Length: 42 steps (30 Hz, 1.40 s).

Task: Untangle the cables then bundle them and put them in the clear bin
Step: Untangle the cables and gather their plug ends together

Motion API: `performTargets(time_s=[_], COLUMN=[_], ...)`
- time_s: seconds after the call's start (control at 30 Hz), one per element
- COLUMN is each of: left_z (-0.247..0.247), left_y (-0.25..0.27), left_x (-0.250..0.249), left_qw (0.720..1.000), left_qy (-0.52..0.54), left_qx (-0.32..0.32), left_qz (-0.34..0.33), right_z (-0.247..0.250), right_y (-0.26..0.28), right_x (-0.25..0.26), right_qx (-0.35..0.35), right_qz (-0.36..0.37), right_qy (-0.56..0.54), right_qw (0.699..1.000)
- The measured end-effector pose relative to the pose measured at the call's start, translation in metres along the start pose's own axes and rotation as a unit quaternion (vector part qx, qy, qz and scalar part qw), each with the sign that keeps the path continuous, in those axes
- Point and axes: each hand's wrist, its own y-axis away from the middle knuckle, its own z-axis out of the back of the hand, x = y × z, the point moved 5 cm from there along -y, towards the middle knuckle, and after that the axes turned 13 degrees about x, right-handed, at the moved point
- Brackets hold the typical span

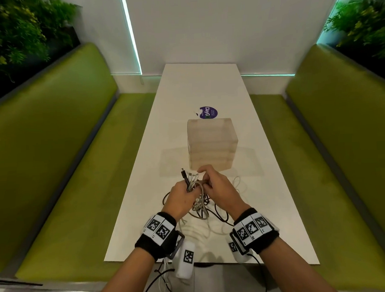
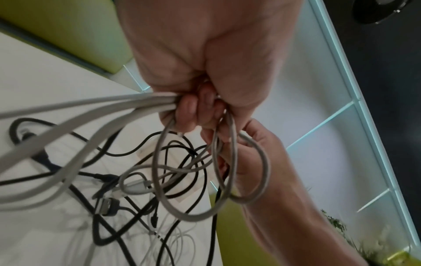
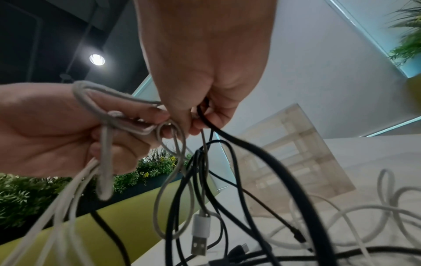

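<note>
1. From the head view, both hands meet just on the near side of the clear bin (image 1: 212, 143), raised above the white table (image 1: 276, 186). The bin stands upright on the table and looks empty, though its frosted walls make that hard to judge.

2. The left hand (image 1: 180, 197) is clenched round a gathered bunch of cables (image 1: 194, 185); several connector ends, one black and the rest pale, stick up out of the fist toward the bin.

3. The right hand (image 1: 219, 186) is just beside the left, touching it, with its fingers curled onto the same bunch. The head view hides what the fingertips do.

4. The left wrist view fills that in for the left hand (image 2: 200, 59): the fingers (image 2: 189, 109) are folded tight over pale grey strands that leave the fist as loops, and the right hand sits directly behind those loops.

5. The right wrist view alone shows the right hand (image 3: 205, 59) pinching a black cable (image 3: 262, 156) between thumb and fingers, beside a grey loop. A white USB plug (image 3: 200, 239) dangles below it, short of the table.

6. Only the wrist views show the rest of the tangle: black and white cables lying crossed on the table on the near side of the bin.

7. A purple sticker (image 1: 208, 112) lies on the table just beyond the bin, and green benches (image 1: 63, 163) flank the table.
</note>
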Motion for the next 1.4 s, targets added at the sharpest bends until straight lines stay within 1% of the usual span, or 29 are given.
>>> performTargets(time_s=[0.1,0.23,0.33,0.47,0.53,0.63,0.73,0.8,0.83,0.9,0.97,1.0,1.07,1.13,1.2,1.27,1.33,1.4], left_z=[0.001,0.005,0.012,0.026,0.034,0.04,0.039,0.04,0.043,0.051,0.058,0.061,0.07,0.078,0.08,0.079,0.075,0.07], left_y=[0.002,0.004,0.007,0.011,0.013,0.013,0.011,0.009,0.009,0.011,0.012,0.014,0.017,0.019,0.019,0.022,0.024,0.024], left_x=[-0.003,-0.007,-0.002,0.006,0.006,0.007,0.006,0.009,0.012,0.019,0.025,0.028,0.033,0.034,0.032,0.028,0.026,0.025], left_qw=[0.999,0.998,0.996,0.989,0.985,0.985,0.988,0.987,0.985,0.982,0.979,0.977,0.968,0.961,0.964,0.969,0.973,0.977], left_qy=[0.03,0.057,0.077,0.117,0.128,0.116,0.095,0.101,0.105,0.108,0.107,0.109,0.126,0.149,0.159,0.16,0.158,0.158], left_qx=[0.008,-0.005,-0.034,-0.09,-0.111,-0.127,-0.123,-0.127,-0.135,-0.152,-0.167,-0.179,-0.21,-0.225,-0.206,-0.181,-0.163,-0.141], left_qz=[0.01,-0.002,0.007,0.009,0.004,0.002,0.0,0.009,0.016,0.029,0.041,0.049,0.061,0.058,0.048,0.04,0.035,0.032], right_z=[0.001,0.0,-0.005,-0.019,-0.025,-0.025,-0.022,-0.016,-0.014,-0.011,-0.007,-0.003,0.005,0.011,0.016,0.017,0.016,0.016], right_y=[-0.001,-0.004,-0.008,-0.008,-0.005,0.0,-0.003,-0.006,-0.007,-0.006,-0.002,-0.002,-0.002,-0.002,-0.001,-0.001,-0.001,-0.002], right_x=[0.001,-0.006,-0.014,-0.01,-0.011,-0.021,-0.028,-0.031,-0.032,-0.031,-0.025,-0.025,-0.033,-0.044,-0.055,-0.059,-0.054,-0.047], right_qx=[-0.006,-0.055,-0.079,-0.081,-0.083,-0.089,-0.083,-0.082,-0.07,-0.012,0.047,0.057,0.056,0.035,0.002,-0.006,0.002,0.029], right_qz=[0.005,0.005,0.003,0.037,0.041,0.011,-0.013,-0.044,-0.05,-0.028,0.007,0.019,0.018,-0.004,-0.026,-0.043,-0.056,-0.074], right_qy=[0.028,0.149,0.198,0.23,0.239,0.238,0.234,0.21,0.183,0.075,-0.034,-0.058,-0.061,-0.042,-0.035,-0.027,0.003,0.063], right_qw=[1.0,0.987,0.977,0.969,0.967,0.967,0.969,0.973,0.979,0.997,0.998,0.997,0.996,0.999,0.999,0.999,0.998,0.995])
